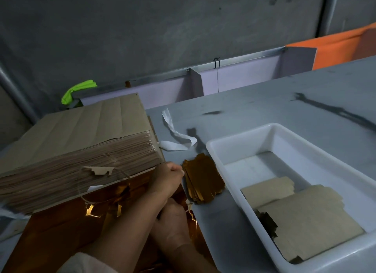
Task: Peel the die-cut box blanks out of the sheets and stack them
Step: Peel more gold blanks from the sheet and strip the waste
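Note:
A gold foil sheet (61,232) lies in front of me, its far part under a tall stack of sheets (81,140) lying brown side up. My left hand (168,176) is curled into a fist at the sheet's far right corner. Its fingertips pinch the edge of a gold blank at the small pile of gold blanks (203,179). Nearer to me, my right hand (173,217) grips the torn right edge of the gold sheet. Loose die-cut scrap (97,171) hangs off the front of the tall stack.
A white plastic tub (284,130) stands at the right and holds blanks (305,222) brown side up. A crumpled white paper strip (175,134) lies on the grey table behind the pile. Low purple dividers (244,77) line the table's back edge.

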Demonstrator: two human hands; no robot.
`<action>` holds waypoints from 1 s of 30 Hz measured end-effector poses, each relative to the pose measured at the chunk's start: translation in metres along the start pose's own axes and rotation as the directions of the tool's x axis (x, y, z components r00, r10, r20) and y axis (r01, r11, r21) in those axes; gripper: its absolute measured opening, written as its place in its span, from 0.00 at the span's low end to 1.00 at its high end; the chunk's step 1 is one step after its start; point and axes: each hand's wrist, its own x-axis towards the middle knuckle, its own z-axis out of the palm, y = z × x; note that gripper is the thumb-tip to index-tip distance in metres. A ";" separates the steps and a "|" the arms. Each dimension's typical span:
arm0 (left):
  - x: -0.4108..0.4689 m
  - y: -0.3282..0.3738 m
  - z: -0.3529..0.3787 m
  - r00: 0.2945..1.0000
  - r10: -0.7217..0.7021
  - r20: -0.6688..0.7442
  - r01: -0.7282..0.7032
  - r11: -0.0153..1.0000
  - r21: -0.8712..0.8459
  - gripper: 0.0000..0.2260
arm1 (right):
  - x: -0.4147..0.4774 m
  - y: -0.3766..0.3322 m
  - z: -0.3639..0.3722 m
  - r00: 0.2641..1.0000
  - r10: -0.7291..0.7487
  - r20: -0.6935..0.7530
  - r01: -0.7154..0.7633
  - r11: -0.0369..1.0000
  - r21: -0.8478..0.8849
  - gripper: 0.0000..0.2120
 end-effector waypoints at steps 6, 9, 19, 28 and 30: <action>-0.016 -0.017 -0.042 0.988 -0.022 -0.152 -0.003 0.987 -0.162 0.07 | -0.005 -0.013 -0.010 0.995 -0.067 0.069 0.069 0.997 -0.022 0.04; -0.027 -0.038 -0.075 0.974 -0.085 -0.210 0.048 0.983 -0.177 0.07 | -0.006 -0.014 -0.013 0.994 -0.062 0.084 0.067 0.996 -0.063 0.05; -0.063 -0.112 -0.154 0.926 -0.303 -0.227 0.308 0.951 -0.013 0.04 | -0.010 -0.021 -0.014 0.993 -0.008 0.114 0.020 0.994 -0.108 0.07; -0.075 -0.119 -0.144 0.920 -0.374 -0.118 0.381 0.923 0.048 0.07 | -0.013 -0.027 -0.016 0.993 0.007 0.117 0.012 0.987 -0.158 0.04; -0.074 -0.115 -0.139 0.924 -0.371 -0.097 0.376 0.925 0.045 0.08 | -0.014 -0.028 -0.016 0.993 0.010 0.117 0.010 0.985 -0.170 0.04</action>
